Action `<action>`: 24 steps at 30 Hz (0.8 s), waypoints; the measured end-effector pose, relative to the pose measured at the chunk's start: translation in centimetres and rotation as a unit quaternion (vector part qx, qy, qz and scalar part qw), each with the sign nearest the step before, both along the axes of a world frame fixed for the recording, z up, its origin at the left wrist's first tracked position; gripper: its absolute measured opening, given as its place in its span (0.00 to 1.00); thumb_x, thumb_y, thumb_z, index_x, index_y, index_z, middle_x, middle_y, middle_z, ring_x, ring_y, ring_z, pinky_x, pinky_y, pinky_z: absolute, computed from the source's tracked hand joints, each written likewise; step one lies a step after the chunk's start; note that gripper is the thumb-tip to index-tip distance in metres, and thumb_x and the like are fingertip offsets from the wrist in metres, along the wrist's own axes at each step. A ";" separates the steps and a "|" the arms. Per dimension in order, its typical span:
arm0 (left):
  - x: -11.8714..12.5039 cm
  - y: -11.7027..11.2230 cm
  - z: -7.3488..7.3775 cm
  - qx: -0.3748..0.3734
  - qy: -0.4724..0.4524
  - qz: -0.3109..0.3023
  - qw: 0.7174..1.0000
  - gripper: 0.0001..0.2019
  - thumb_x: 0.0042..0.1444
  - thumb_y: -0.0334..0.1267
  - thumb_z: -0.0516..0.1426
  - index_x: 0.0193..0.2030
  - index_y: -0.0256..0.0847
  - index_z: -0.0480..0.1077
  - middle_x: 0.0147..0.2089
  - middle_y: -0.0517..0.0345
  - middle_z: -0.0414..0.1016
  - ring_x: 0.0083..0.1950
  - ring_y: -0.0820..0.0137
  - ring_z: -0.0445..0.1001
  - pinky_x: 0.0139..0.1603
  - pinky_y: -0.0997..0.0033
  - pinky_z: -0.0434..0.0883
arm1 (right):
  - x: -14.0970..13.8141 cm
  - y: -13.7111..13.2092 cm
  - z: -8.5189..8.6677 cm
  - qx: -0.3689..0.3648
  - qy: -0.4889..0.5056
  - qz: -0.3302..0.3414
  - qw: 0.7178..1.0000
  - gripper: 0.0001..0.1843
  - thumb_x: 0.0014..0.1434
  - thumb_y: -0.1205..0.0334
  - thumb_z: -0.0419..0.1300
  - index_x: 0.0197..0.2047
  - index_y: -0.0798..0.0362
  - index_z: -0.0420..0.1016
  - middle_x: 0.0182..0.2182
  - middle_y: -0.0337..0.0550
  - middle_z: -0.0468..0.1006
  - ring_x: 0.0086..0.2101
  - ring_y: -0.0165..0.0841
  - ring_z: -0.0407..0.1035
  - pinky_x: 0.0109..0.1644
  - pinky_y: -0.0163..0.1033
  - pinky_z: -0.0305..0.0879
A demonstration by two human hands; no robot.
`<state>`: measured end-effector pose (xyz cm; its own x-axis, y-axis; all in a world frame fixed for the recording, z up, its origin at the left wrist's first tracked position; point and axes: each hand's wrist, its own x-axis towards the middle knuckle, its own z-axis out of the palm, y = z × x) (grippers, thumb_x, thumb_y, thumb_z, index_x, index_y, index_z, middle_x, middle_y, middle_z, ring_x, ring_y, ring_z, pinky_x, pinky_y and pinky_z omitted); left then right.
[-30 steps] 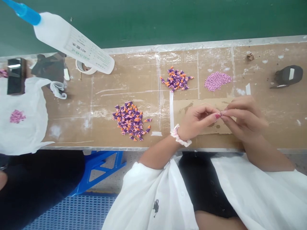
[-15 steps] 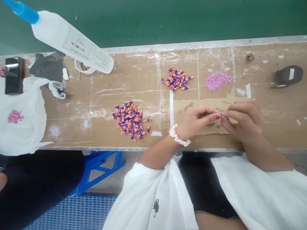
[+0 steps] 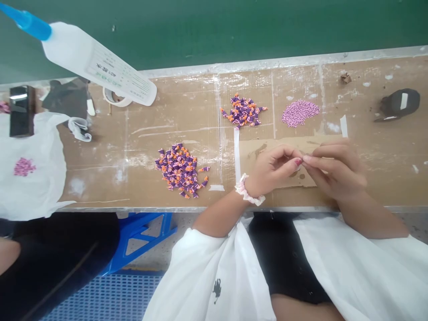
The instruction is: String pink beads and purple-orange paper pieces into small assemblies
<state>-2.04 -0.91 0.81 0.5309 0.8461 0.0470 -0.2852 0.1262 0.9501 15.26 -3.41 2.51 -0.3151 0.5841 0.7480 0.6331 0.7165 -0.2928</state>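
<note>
The workbench [image 3: 167, 129] runs across in front of me, brown and streaked with white smears, with the green wall beyond it at twelve o'clock. At ten o'clock a big white squeeze bottle [image 3: 96, 64] with a blue nozzle leans over the bench, and under its base sits a roll of tape [image 3: 115, 96]. At nine o'clock lies a white plastic bag [image 3: 33, 178] holding a few pink bits. A flat piece of cardboard [image 3: 267, 149] lies under my hands. The larger heap of purple and orange cone pieces [image 3: 181, 169] rests at nine o'clock from my left hand, well apart from it; a smaller heap of the same [image 3: 242, 111] sits at eleven o'clock, and a heap of pink pieces [image 3: 299, 112] at twelve.

My left hand [image 3: 272, 171] and right hand [image 3: 334, 171] meet fingertip to fingertip above the cardboard. Both are pinched nearly shut, thumb against forefinger, around something too small for me to make out; whether each truly has hold of it I cannot tell.
</note>
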 end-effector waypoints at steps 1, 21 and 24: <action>0.0 0.0 -0.1 0.032 0.012 0.010 0.999 0.14 0.60 0.48 0.57 0.35 0.38 0.70 0.32 0.59 0.72 0.32 0.78 0.70 0.34 0.76 0.70 | 0.0 -0.1 0.0 -0.010 0.004 -0.003 1.000 0.11 0.58 0.69 0.65 0.44 0.47 0.74 0.33 0.41 0.75 0.32 0.33 0.70 0.31 0.40 0.69; 0.0 0.2 -1.4 0.517 0.192 0.186 0.813 0.04 0.62 0.33 0.51 0.43 0.40 0.65 0.40 0.52 0.74 0.42 0.70 0.72 0.41 0.69 0.70 | -0.3 -0.2 0.1 -0.239 0.160 0.060 0.956 0.07 0.56 0.71 0.61 0.36 0.49 0.72 0.32 0.40 0.73 0.32 0.32 0.70 0.33 0.40 0.69; 0.1 0.2 -1.4 0.538 0.192 0.198 0.797 0.04 0.61 0.31 0.51 0.42 0.40 0.65 0.39 0.52 0.74 0.41 0.69 0.72 0.42 0.69 0.70 | -0.3 -0.1 0.2 -0.235 0.157 0.072 0.956 0.08 0.55 0.73 0.61 0.35 0.50 0.71 0.32 0.39 0.72 0.31 0.31 0.69 0.33 0.39 0.68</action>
<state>-1.98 -0.70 -0.60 0.3823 0.5310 0.7562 0.2380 -0.8474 0.4747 14.96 -3.48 2.71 -0.2209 0.8462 0.4850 0.3648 0.5328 -0.7635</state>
